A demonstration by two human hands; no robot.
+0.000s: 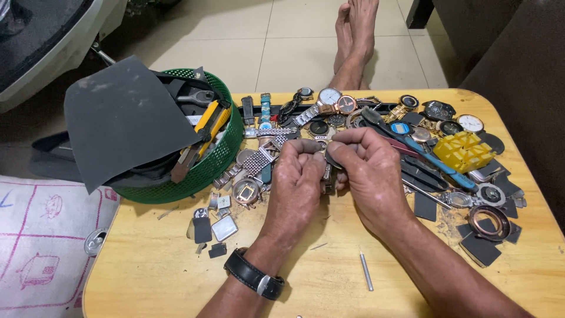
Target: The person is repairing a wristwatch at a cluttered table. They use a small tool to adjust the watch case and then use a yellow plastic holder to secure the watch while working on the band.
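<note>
Head view, looking down on a low wooden table [329, 277]. Left hand [297, 182] and right hand [368, 171] meet mid-table, knuckles almost touching, both curled tight w/ fingertips pinched on a small metal watch part [327, 172] between them. Part mostly hidden by fingers; exact kind can't be told. Black strap watch [254, 274] on left wrist.

Behind the hands: a heap of watches, cases & metal bracelets [276, 144], incl. 1 white-dial watch [329, 96] near far edge. Right of hands: yellow plastic case holder [464, 151], blue-handled tool [435, 165], round case ring [488, 220] near table's right edge. Left: green mesh basket [220, 159] holding a yellow utility knife [206, 132], w/ a dark grey sandpaper sheet [123, 118] draped over it. Near front: small metal pin [366, 272] lying loose, well apart from hands. Bare feet [355, 35] on tiled floor past the table.
</note>
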